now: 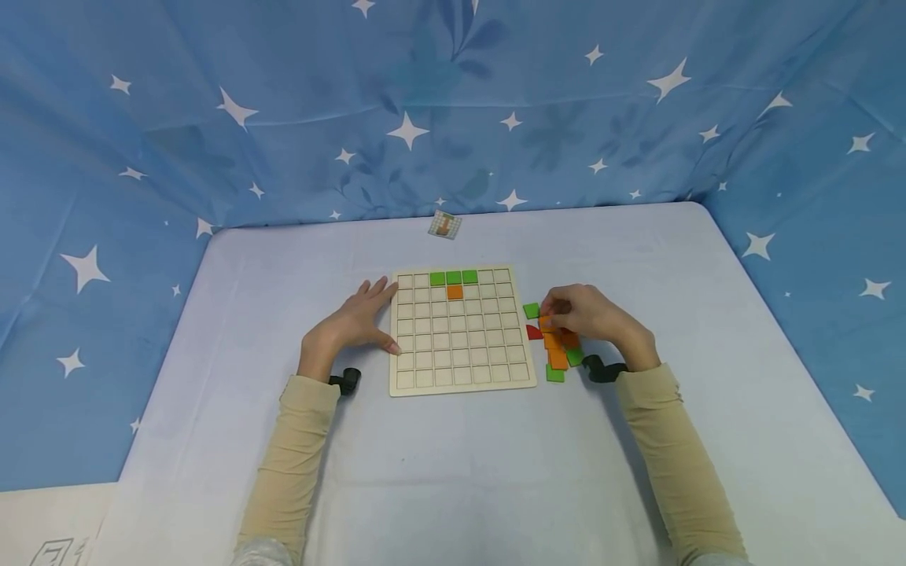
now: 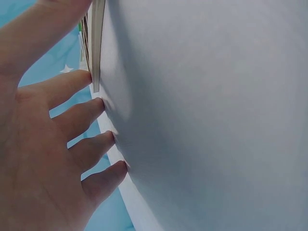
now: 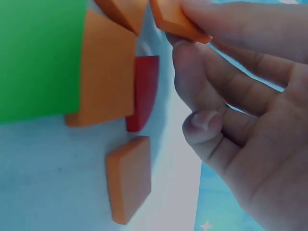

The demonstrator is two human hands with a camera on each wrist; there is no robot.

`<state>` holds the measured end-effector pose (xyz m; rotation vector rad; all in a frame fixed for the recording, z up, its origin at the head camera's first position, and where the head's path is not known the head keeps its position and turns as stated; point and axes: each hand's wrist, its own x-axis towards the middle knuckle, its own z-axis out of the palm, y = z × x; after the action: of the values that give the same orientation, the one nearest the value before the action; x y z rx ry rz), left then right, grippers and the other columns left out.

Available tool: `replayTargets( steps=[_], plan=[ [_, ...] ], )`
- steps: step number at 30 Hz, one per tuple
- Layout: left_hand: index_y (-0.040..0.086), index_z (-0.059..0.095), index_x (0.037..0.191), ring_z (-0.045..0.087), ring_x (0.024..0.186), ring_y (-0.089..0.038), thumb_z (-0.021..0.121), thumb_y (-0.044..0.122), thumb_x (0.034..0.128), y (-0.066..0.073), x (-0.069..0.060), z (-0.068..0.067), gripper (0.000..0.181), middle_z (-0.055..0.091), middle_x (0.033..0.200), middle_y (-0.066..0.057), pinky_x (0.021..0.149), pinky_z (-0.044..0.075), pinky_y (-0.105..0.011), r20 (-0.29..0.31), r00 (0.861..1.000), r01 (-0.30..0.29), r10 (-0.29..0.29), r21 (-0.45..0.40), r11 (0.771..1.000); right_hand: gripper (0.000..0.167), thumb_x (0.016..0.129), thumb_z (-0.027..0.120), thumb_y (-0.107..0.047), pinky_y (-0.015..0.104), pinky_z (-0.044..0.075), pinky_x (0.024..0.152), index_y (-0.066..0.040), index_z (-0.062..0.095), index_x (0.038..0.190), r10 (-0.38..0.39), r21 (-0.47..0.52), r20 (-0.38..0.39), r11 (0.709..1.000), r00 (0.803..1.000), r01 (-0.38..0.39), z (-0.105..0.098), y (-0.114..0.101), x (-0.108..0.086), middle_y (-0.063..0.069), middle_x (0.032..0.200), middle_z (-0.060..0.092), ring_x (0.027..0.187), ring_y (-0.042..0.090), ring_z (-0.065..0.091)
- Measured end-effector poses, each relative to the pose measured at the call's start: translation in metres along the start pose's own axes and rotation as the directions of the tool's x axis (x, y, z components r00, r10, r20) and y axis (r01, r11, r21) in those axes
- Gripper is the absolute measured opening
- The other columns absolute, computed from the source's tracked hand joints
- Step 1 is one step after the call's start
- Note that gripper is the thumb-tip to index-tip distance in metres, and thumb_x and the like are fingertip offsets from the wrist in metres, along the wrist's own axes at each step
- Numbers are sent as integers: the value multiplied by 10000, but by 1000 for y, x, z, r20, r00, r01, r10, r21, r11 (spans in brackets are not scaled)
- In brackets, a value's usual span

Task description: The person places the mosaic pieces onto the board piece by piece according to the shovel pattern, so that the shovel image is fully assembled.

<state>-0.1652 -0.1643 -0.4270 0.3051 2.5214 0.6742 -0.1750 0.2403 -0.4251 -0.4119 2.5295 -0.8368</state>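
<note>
My right hand pinches a flat orange tile by loose orange, green and red pieces, beside a flat cream gridded board. My left hand touches its left edge; three green square tiles line its top row, one orange square tile below the middle one.

My head feed shows the card at twelve o'clock too small for me to read. The right hand hides part of the tile pile toward four, and the bottom edge cuts off the left sleeve at seven. On the right wrist feed I get a green tile blurred and cropped at ten. On the left wrist feed, I lose the board past the top edge at eleven.
</note>
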Motion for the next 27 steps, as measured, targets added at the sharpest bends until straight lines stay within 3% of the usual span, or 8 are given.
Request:
replayTargets(
  steps=[7, 15, 20, 24, 27],
  plan=[
    [127, 150, 1668, -85, 1601, -364, 923, 314, 765, -1, 1, 1, 1203, -8, 1744, -111, 1280, 34, -605, 10, 1000, -7, 7, 4, 1000, 241, 1011, 628, -92, 279, 452, 503, -102, 744, 1222, -12, 93, -19, 996, 1000, 14, -4, 2, -6, 121, 934, 683, 654, 242, 538],
    [120, 157, 1666, -77, 1601, -367, 926, 311, 761, -2, 0, 4, 1202, -1, 1742, -118, 1286, 28, -588, 9, 1000, -9, 9, 3, 1000, 224, 1004, 657, -115, 299, 543, 750, -110, 737, 1213, -41, 99, -78, 994, 996, 49, 2, 4, -6, 118, 1119, 710, 936, 250, 612],
    [141, 152, 1669, -79, 1604, -352, 928, 301, 759, 0, -2, 3, 1207, -3, 1745, -95, 1282, 34, -601, -3, 1000, 4, -4, -5, 1000, 284, 993, 661, -101, 293, 544, 751, -103, 706, 1274, -28, 140, -79, 989, 997, 39, 3, 0, -1, 116, 1111, 728, 959, 264, 635],
    [142, 153, 1669, -78, 1603, -357, 928, 307, 758, 0, -1, 2, 1207, -3, 1745, -96, 1277, 40, -613, -6, 1000, 5, -5, -5, 1000, 297, 987, 669, -93, 268, 506, 671, -89, 697, 1283, -18, 185, -82, 982, 996, 33, 4, -3, 1, 113, 1072, 752, 948, 263, 673],
    [145, 148, 1670, -82, 1602, -356, 926, 309, 761, 0, 0, 1, 1207, -8, 1745, -96, 1276, 40, -618, -4, 1000, 8, -8, -2, 1000, 292, 979, 685, -98, 258, 518, 719, -79, 704, 1270, -27, 202, -100, 978, 995, 47, 6, -7, 3, 121, 1090, 757, 981, 258, 704]
  ],
)
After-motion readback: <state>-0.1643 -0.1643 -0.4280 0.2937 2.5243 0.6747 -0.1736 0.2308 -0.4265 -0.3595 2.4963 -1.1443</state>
